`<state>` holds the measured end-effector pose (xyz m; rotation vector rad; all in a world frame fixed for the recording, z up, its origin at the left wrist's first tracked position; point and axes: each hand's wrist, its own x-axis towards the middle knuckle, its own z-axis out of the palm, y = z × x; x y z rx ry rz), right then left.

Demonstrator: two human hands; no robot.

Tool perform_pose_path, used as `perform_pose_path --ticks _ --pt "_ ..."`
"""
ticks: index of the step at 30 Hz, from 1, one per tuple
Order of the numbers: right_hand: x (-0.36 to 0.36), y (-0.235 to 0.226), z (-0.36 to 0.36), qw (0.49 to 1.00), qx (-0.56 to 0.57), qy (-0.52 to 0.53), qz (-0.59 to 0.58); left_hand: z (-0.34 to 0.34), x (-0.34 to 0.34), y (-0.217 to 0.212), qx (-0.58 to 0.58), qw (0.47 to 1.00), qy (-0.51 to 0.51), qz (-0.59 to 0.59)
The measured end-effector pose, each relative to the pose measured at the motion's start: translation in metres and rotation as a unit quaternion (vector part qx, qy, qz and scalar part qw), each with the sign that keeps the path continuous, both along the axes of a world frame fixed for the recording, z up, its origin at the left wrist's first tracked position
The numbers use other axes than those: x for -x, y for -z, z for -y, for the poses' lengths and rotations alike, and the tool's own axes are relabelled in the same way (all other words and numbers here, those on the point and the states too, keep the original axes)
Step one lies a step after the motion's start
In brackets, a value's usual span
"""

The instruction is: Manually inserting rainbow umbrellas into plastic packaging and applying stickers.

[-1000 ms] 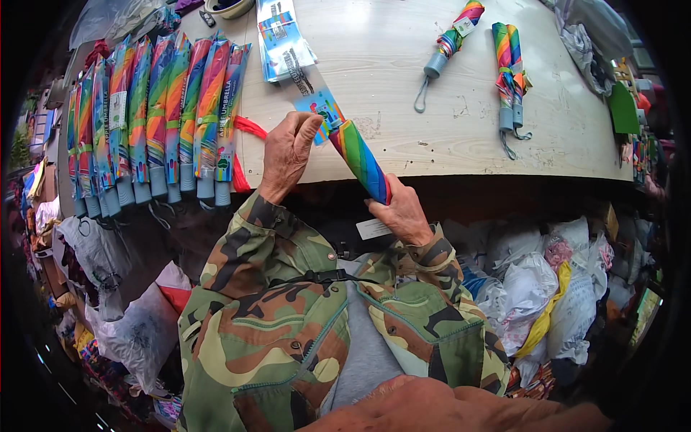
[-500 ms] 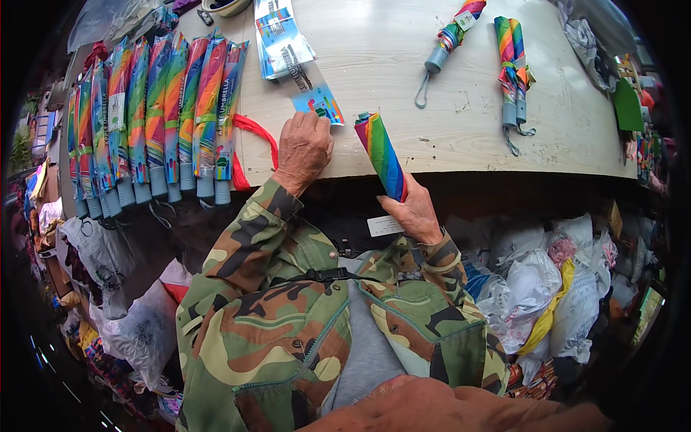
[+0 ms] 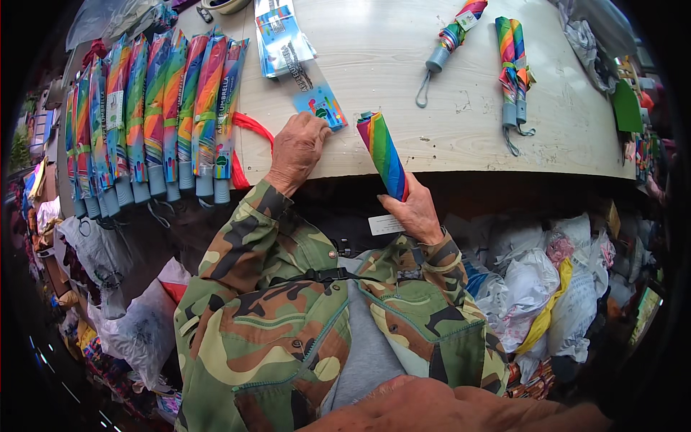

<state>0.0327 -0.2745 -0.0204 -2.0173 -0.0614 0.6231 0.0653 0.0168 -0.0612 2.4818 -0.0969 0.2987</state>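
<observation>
My right hand (image 3: 417, 212) is wrapped round the lower end of a folded rainbow umbrella (image 3: 385, 160), holding it tilted in front of the table edge with its tip up and to the left. A white tag (image 3: 386, 225) hangs beside that hand. My left hand (image 3: 297, 150) has its fingers pinched together at the near corner of a flat printed plastic sleeve (image 3: 320, 104), clear in part and blue at its end. The fingertips are partly hidden. This sleeve sticks out from a stack of similar sleeves (image 3: 281, 36).
At left lies a row of sleeved rainbow umbrellas (image 3: 155, 115) with grey handles over the edge. A red ribbon (image 3: 253, 126) lies beside them. More folded umbrellas (image 3: 509, 72) rest on the table (image 3: 576, 137) at right. Stuffed white bags (image 3: 529, 288) stand below.
My left hand has drawn back a little to the left and nearer, uncovering more of the sleeve's blue end. My right hand and the umbrella have hardly moved.
</observation>
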Motion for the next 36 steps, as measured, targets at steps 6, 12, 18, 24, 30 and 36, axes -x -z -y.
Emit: perform_pose_path --ticks 6,12,18,24,30,36 --pt "0.0 0.0 0.001 1.0 -0.004 -0.001 -0.008 -0.007 -0.003 -0.002 0.066 0.995 -0.011 -0.078" --pt "-0.002 0.0 -0.001 0.999 0.005 -0.02 0.025 -0.008 -0.007 -0.013 0.108 0.991 0.01 -0.075" --pt "-0.003 -0.001 -0.002 0.999 0.014 -0.028 0.015 -0.002 -0.005 0.0 0.023 1.0 -0.014 -0.011" --pt "0.0 0.002 0.001 0.999 0.009 -0.017 0.028 -0.001 -0.004 -0.001 0.014 1.0 -0.018 0.013" --pt "-0.001 0.003 0.001 0.999 0.016 -0.023 0.019 0.0 -0.001 -0.003 -0.019 0.998 -0.017 0.051" --pt "-0.002 0.0 0.001 1.0 0.013 -0.02 0.009 0.0 0.003 0.0 -0.055 0.997 -0.006 0.048"
